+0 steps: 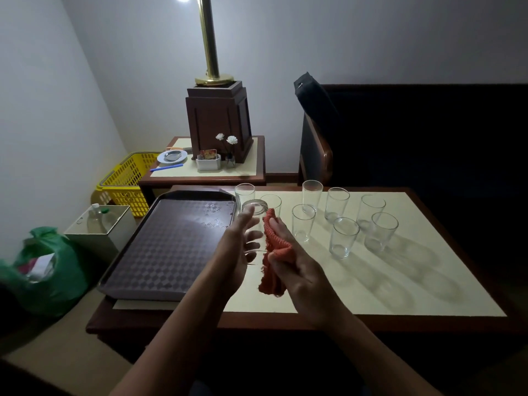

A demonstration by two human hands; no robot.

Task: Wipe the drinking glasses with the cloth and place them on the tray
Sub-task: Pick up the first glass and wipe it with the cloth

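Note:
My left hand (240, 247) grips a clear drinking glass (255, 208) held above the table, its base pointing away from me. My right hand (297, 267) holds an orange cloth (275, 250) and presses it against the side of that glass. A brown patterned tray (160, 252) lies to the left on the table, with water drops near its far corner and no glasses on it. Several more clear glasses (340, 238) stand upright on the cream tabletop to the right and behind my hands.
A side table (245, 170) at the back carries a lamp base (218, 121), a plate, a small box and flowers. A yellow basket (128, 184), a white bin (100, 227) and a green bag (57, 270) sit on the floor left. A dark chair (314, 155) stands back right.

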